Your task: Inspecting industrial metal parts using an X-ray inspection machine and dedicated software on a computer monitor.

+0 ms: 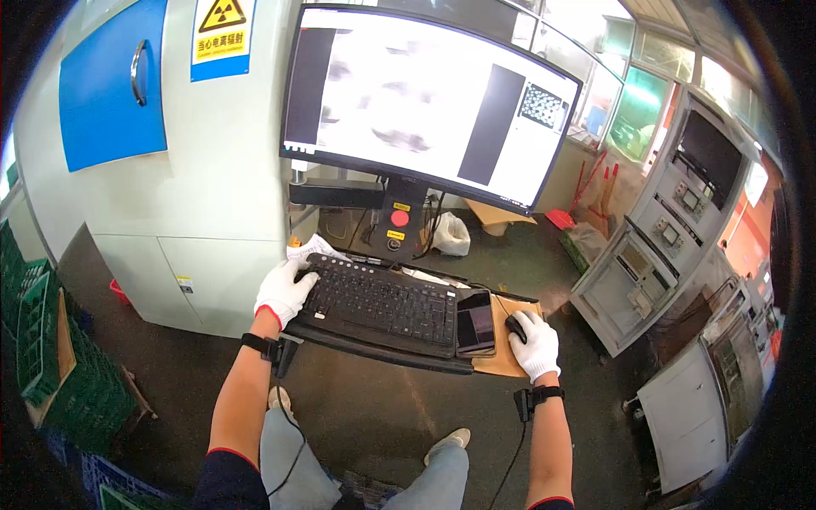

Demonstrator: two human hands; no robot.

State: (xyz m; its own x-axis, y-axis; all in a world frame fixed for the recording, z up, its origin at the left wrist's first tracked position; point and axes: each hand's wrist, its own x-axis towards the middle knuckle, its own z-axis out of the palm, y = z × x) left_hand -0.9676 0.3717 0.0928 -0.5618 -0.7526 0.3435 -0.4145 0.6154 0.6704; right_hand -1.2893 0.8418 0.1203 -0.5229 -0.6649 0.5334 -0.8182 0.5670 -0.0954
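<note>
My left hand (pixel 286 293), in a white knit glove with a red cuff, rests at the left end of a black keyboard (pixel 382 303). Its fingers are spread over the keys there and hold nothing. A black computer mouse (pixel 515 328) lies under my right hand (pixel 537 347), also white-gloved, with the fingers curled over it. The mouse sits on a tan board (pixel 501 364). Between the keyboard and the mouse lies a dark-screened phone (pixel 475 323). Above them a large monitor (pixel 408 93) shows a bright, blurred grey picture with a small inset at its right.
A pale cabinet (pixel 212 204) with a blue door (pixel 115 85) stands left. A red button (pixel 400 219) is on the monitor post. Green crates (pixel 38 340) are stacked at far left. A grey instrument rack (pixel 646 246) stands right. Black cables hang from straps on both wrists.
</note>
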